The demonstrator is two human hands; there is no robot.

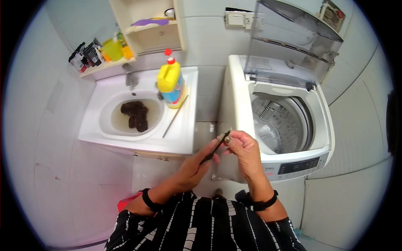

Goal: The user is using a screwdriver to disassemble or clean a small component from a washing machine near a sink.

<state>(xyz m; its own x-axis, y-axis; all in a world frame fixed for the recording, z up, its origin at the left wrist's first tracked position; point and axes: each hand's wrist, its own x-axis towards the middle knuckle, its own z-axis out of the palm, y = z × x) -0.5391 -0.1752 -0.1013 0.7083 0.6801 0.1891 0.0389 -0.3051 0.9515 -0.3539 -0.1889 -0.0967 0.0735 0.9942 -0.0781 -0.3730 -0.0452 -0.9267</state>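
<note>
Black-and-white patterned clothing (205,228) fills the near edge of my feed, and two forearms reach away from it, each wearing a black wristband (264,203). Between the tabletop and the washer, I have both hands on one thin dark strip (215,150), held up at a slant with its far end toward the right. My left hand (193,169) is nearly closed, its fingers stretched along the near end; my right hand (246,151) pinches the far end between thumb and fingers, where a small pale bit shows. I cannot tell what the strip is made of.

To the left I see a white tabletop (183,140) with a sunken washbasin (106,112). Dark brown cloth (136,116) lies bunched in its cloudy water, near the faucet (128,75). On the tabletop's right side stands a yellow detergent jug (168,80) with a red cap and a blue label, and just beside it lies a slim rod (175,118). Farther left, a shelf carries tubes and a yellow-green cup (112,50).

On the right stands a white top-loading washer (235,113), its clear lid (289,31) raised over a metal drum (274,125).
</note>
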